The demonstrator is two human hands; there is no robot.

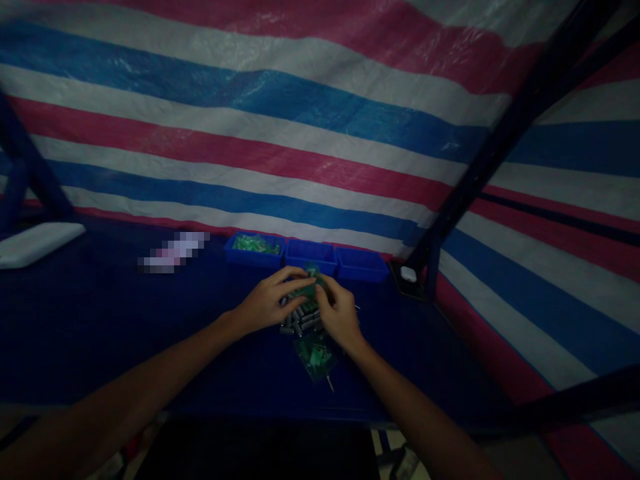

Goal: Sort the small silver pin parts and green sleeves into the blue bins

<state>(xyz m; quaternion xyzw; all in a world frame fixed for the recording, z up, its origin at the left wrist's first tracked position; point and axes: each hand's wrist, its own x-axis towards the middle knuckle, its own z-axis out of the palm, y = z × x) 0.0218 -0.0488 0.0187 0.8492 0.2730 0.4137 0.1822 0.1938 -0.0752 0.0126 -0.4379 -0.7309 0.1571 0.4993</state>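
My left hand (270, 300) and my right hand (340, 313) meet over the dark blue table top (125, 320), fingers pinched together on a small green circuit board (310, 280). Under the hands lies a heap of small grey metal cylinders (300, 320). A second green board (315, 357) lies flat just in front of the heap, with a thin pin beside it. The light is dim, so the small parts are hard to make out.
Three blue bins stand in a row behind the hands: the left bin (254, 249) holds green parts, the middle bin (310, 255) and the right bin (363, 265). A white flat object (35, 243) lies far left. A dark metal post (500, 147) slants up on the right. A striped tarp (280, 133) hangs behind.
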